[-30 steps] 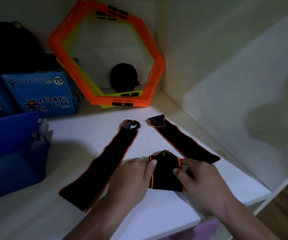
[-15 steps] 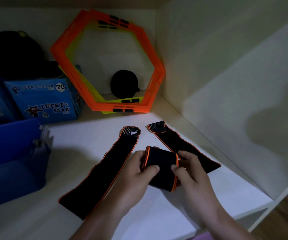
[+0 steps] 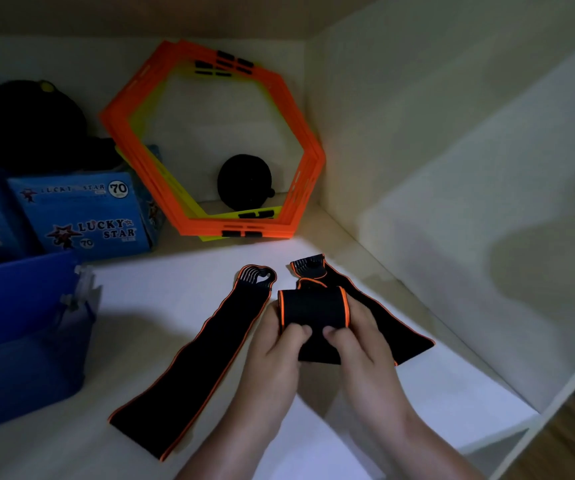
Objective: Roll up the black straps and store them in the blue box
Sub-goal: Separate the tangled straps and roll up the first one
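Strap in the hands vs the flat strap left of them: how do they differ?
The held strap is mostly rolled into a bundle; the left strap lies flat, unrolled. The held strap is gripped by the left hand and right hand; the left strap rests ungripped on the shelf. Both are black with orange edging.

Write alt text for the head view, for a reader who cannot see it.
The left hand and right hand grip a partly rolled black strap over a white shelf. A long strap lies flat to its left and a second strap behind it on the right. A blue box stands at left; orange hexagon frames lean at the back.
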Motion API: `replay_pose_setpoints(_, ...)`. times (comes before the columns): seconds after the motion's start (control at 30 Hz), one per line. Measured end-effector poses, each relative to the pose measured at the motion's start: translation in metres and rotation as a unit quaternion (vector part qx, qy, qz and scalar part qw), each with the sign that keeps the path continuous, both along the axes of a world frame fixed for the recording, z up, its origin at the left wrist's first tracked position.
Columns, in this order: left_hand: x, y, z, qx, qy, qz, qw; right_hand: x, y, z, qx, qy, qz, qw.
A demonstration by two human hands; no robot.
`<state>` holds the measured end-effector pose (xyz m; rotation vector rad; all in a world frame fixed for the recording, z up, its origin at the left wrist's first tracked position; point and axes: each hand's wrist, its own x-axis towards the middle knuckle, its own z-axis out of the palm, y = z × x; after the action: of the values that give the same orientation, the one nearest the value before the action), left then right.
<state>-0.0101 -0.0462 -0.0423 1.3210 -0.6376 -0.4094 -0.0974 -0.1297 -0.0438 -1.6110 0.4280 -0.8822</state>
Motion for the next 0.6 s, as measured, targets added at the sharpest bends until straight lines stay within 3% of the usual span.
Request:
replay_pose_setpoints(0.13, 0.003, -0.009, -0.002, -0.014, -0.008, -0.019, 1.000, -0.013, -0.026, 0.009, 0.071, -0.027, 0.043, 0.996)
replay_pose_setpoints(0.27, 0.000, -0.033, 0.005, 0.000, 0.018, -0.064, 0.998, -0.030, -0.049, 0.012, 0.114, -0.041, 0.014, 0.993)
replay_pose_setpoints(0.33, 0.005, -0.053, -0.001, 0.041, 0.054, -0.087, 0.994, -0.039, -0.063, 0.014, 0.124, -0.059, -0.016, 0.990)
replay_pose_setpoints(0.37, 0.008, -0.063, -0.005, 0.073, 0.028, -0.095, 0.992, -0.044, -0.070, 0.015, 0.122, -0.067, -0.036, 0.990)
replay_pose_setpoints(0.43, 0.016, -0.078, -0.020, 0.153, -0.147, -0.101, 0.972, -0.052, -0.082, 0.017, 0.120, -0.082, -0.062, 0.987)
replay_pose_setpoints(0.53, 0.016, -0.096, -0.033, 0.242, -0.424, -0.140, 0.862, -0.061, -0.093, 0.017, 0.113, -0.087, -0.080, 0.987)
replay_pose_setpoints(0.6, 0.012, -0.102, -0.034, 0.259, -0.525, -0.143, 0.798, -0.064, -0.096, 0.017, 0.106, -0.087, -0.086, 0.987)
